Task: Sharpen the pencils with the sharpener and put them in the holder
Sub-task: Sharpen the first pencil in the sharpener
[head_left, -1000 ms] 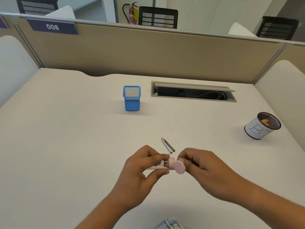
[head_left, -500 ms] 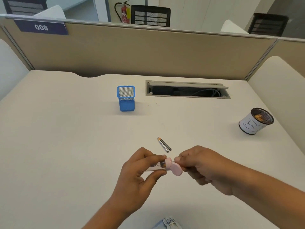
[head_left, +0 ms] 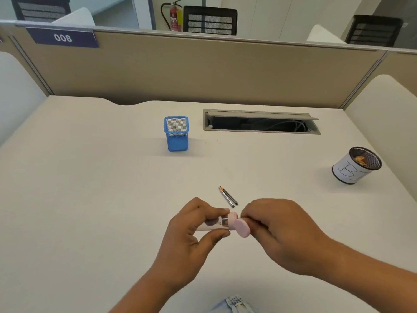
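Observation:
My left hand [head_left: 191,240] grips a small sharpener [head_left: 232,219] with a clear body and a pink end, held sideways just above the desk. Its round pink lid [head_left: 242,229] hangs open below the end. My right hand [head_left: 282,233] has its fingers curled and pinched right at that pink end; they seem to hold a pencil, which the fingers hide. Two short dark pencils [head_left: 228,197] lie side by side on the desk just beyond my hands. The blue mesh holder [head_left: 176,134] stands upright further back, left of centre, and looks empty.
A white-wrapped mesh cup [head_left: 356,168] with shavings inside stands at the right. A cable slot [head_left: 259,112] with its flap raised lies behind, right of the holder. A beige partition [head_left: 203,68] closes the far edge of the white desk [head_left: 90,177].
Both hands stay together at the sharpener; my right hand's fingers have shifted slightly at the pink end. The camera view has drifted a little. The two pencils and the holder have not moved.

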Action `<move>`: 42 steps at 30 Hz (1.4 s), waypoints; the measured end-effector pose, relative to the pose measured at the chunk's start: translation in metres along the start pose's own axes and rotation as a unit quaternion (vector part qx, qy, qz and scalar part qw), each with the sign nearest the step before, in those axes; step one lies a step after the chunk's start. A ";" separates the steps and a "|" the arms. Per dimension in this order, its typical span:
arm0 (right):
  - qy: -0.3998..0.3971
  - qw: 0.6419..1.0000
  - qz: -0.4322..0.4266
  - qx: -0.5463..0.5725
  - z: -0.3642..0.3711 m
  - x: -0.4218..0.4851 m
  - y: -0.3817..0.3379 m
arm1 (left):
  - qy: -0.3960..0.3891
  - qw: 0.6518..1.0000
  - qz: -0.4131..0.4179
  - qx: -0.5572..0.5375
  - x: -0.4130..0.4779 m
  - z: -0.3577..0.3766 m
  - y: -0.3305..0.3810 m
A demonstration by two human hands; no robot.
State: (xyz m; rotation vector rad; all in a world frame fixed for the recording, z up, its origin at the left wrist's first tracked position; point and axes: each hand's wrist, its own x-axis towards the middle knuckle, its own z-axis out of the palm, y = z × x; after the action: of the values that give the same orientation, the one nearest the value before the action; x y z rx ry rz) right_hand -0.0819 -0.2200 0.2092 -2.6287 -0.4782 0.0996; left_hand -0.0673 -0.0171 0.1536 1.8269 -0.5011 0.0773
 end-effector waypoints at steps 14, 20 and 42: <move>-0.201 0.876 0.275 0.341 -0.017 0.013 -0.003 | -0.008 0.997 0.033 0.075 -0.009 0.009 -0.009; -0.025 0.988 0.096 0.123 -0.011 0.006 0.003 | 0.026 0.999 -0.002 0.037 -0.004 0.005 -0.009; -0.174 0.849 0.346 0.359 -0.007 0.013 -0.005 | 0.074 0.943 0.249 0.210 -0.006 0.010 -0.022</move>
State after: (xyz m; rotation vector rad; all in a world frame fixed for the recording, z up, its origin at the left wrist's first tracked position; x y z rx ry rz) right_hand -0.0704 -0.2148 0.2177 -1.8951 0.3761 0.8232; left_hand -0.0662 -0.0199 0.1285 2.0410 -0.8801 0.7101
